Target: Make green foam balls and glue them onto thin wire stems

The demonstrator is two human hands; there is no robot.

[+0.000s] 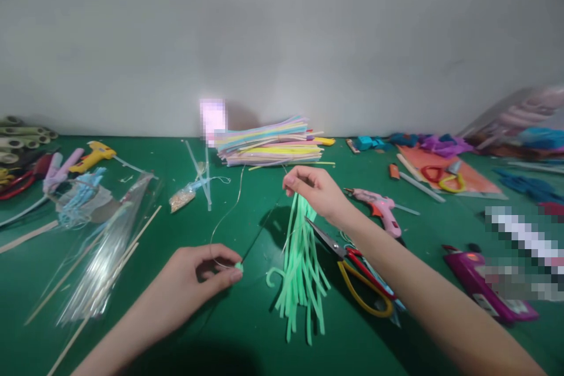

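Note:
My left hand (207, 279) pinches a small green piece (239, 267) between thumb and fingertips, left of centre. A thin dark wire or thread (264, 224) runs from it up toward my right hand (312, 188), whose fingers are closed on its far end. From the left fingertips a pale thin wire (214, 229) loops up toward the back. Below my right hand lies a bunch of light green fuzzy strips (302, 270) on the green table (176, 323). Scissors with red and yellow handles (365, 299) rest beside the strips, their blades partly over them.
Pastel fuzzy stems (268, 144) are stacked by the grey wall (264, 41). A pink glue gun (381, 205) lies at right, near a magenta tool (489, 288). At left are a yellow glue gun (94, 155) and clear plastic packets (106, 264) with wooden sticks.

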